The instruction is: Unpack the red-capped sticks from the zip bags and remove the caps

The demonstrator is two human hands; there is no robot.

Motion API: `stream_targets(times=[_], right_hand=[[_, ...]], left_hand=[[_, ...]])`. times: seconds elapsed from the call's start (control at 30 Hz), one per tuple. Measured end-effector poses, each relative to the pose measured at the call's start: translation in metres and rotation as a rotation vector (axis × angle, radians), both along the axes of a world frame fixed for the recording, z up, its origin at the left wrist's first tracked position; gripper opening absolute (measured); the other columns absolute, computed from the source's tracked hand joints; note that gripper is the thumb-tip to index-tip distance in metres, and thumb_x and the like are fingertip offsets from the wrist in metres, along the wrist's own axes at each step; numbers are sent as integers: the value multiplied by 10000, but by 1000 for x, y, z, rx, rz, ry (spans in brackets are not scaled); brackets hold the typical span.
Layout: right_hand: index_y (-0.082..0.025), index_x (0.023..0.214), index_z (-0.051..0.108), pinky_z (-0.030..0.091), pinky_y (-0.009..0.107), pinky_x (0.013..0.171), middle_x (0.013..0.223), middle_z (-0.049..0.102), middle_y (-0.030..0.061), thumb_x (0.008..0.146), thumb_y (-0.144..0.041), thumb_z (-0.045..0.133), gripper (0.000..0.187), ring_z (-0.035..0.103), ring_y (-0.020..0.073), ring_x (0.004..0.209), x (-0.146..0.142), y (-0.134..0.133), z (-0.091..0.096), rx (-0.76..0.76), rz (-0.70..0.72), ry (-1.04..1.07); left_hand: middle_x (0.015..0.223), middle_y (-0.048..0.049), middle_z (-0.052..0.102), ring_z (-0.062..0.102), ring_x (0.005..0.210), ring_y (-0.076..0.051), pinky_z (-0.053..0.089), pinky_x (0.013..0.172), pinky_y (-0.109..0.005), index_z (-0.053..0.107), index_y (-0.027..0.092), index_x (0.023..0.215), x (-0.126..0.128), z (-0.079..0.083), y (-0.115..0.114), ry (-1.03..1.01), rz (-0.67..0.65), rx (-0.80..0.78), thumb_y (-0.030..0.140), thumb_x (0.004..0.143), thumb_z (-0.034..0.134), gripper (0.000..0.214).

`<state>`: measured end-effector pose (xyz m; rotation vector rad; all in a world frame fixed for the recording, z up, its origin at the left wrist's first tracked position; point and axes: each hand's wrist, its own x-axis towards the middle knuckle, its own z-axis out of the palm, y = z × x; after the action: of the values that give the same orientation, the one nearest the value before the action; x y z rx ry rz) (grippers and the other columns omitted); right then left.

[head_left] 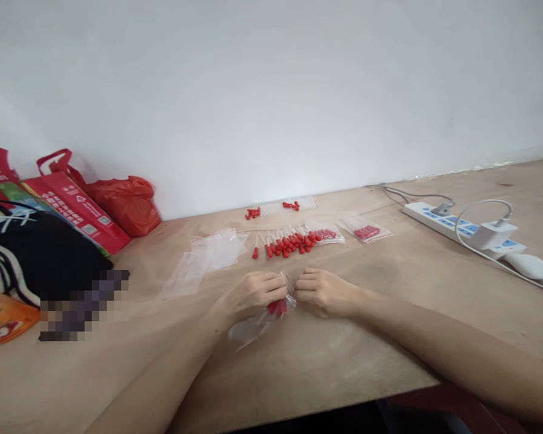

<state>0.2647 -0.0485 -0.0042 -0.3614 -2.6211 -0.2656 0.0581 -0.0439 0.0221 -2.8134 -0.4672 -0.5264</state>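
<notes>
My left hand (253, 295) and my right hand (322, 292) meet at the middle of the wooden table (389, 313). Both pinch the top edge of a small clear plastic bag (262, 319) that holds red-tipped droppers. The bag lies flat, trailing toward me under the left hand. Just beyond the hands lies a row of loose droppers with red bulbs (294, 242). A pile of empty clear bags (212, 253) lies to the left of that row.
Filled bags (366, 231) lie at the right of the row, and more droppers (271, 210) lie near the wall. A white power strip (461, 228) with a charger and cable is at the right. Red bags (95, 208) and a black bag (36, 259) stand at the left.
</notes>
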Motion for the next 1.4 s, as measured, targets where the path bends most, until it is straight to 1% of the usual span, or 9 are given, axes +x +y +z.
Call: stream_targets(times=[0.1, 0.23, 0.33, 0.47, 0.63, 0.9, 1.13, 1.3, 1.4], right_hand=[[-163, 822, 548, 316, 281, 663, 818, 580, 59, 793, -157, 403, 148, 459, 154, 761, 5, 0, 5, -114, -34, 47], [-166, 719, 533, 341, 269, 669, 742, 564, 49, 721, -120, 432, 111, 461, 144, 729, 12, 3, 8, -272, -27, 54], [-167, 689, 535, 368, 260, 686, 669, 550, 22, 681, -128, 475, 72, 460, 131, 687, 16, 5, 8, -448, 16, 87], [-165, 788, 595, 395, 249, 700, 700, 593, 10, 712, -110, 450, 173, 496, 119, 699, 16, 6, 7, -697, -41, 186], [-166, 781, 654, 387, 206, 590, 704, 614, 5, 706, -122, 495, 181, 503, 100, 627, 11, 8, -3, -816, -219, 275], [-158, 828, 669, 353, 181, 490, 640, 541, -20, 640, -399, 658, 306, 430, 72, 541, 14, 10, -5, -1050, -118, 267], [-183, 1178, 507, 353, 205, 539, 644, 435, -48, 576, -406, 713, 674, 380, 73, 566, 12, 8, -8, -1033, -164, 386], [-209, 911, 656, 379, 226, 592, 708, 487, -3, 619, -373, 695, 338, 461, 107, 661, 9, 7, -4, -826, -136, 442], [-195, 862, 641, 402, 246, 653, 857, 553, 35, 592, -371, 713, 330, 512, 138, 775, 6, 4, -3, -801, -126, 442]], left_hand=[[911, -64, 584, 552, 825, -130, 455, 709, -249, 550, 155, 859, -6, 7, -3, -32, 82, 3, 163, 886, 303, 249], [1012, -70, 568, 557, 894, -153, 469, 763, -281, 513, 169, 1006, -11, 11, -18, -94, 248, -349, 293, 849, 424, 220], [1166, -90, 519, 512, 1037, -196, 447, 855, -336, 385, 188, 1203, -13, 5, -28, -53, 318, -543, 361, 791, 514, 466], [1274, -111, 446, 463, 1122, -221, 416, 906, -387, 275, 189, 1296, -12, -6, -30, -63, 374, -623, 318, 805, 488, 550], [1259, -90, 470, 473, 1114, -216, 417, 906, -388, 262, 208, 1303, -10, -13, -24, -150, 347, -681, 320, 791, 508, 578], [1248, -88, 477, 475, 1110, -211, 414, 911, -387, 291, 207, 1281, -10, -15, -22, -182, 334, -687, 324, 789, 511, 552], [1218, -83, 503, 496, 1083, -200, 422, 901, -374, 333, 206, 1252, -11, -18, -17, -243, 330, -670, 340, 782, 527, 526], [1151, -73, 554, 536, 1023, -196, 442, 868, -365, 387, 205, 1212, -9, -21, -15, -293, 335, -647, 330, 768, 548, 488], [1113, -65, 576, 558, 977, -188, 457, 834, -351, 400, 209, 1201, -8, -21, -14, -310, 329, -630, 321, 770, 550, 470]])
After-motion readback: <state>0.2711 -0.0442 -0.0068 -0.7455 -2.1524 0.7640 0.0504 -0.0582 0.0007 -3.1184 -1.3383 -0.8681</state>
